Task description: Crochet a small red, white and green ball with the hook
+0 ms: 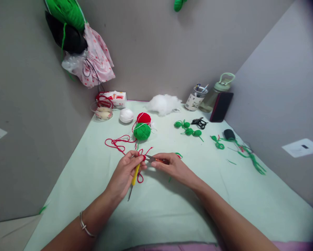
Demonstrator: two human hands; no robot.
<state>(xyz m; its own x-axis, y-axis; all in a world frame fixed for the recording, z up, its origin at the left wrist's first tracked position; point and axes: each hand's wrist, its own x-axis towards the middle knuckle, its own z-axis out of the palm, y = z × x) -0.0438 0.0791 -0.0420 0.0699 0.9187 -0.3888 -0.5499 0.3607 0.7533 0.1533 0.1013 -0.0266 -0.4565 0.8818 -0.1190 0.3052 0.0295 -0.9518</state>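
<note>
The left hand (128, 169) pinches a small red yarn piece (144, 158) between thumb and fingers, with a yellow-handled hook (135, 175) held in the same grip, its metal shaft slanting down toward the wearer. The right hand (176, 167) grasps small scissors (156, 160) with orange handles, blades pointing at the red piece; whether the tips touch it, I cannot tell. The piece is held above the tabletop (146, 223), near its middle, and should be very light, soft and easily squashed, best pinched at its body so that the loose strands stay clear of the blades. The hook looks stiff and smooth, safest by its yellow handle; the scissors look rigid and sharp, to be taken by the handles alone. Slack red yarn (118, 141) lies in loops just beyond the left hand and would probably snag easily. Farther out sit a green yarn ball (142, 131) before a red one (143, 118), fluffy white stuffing (164, 105), and, to the right, small green pieces (189, 131).
</note>
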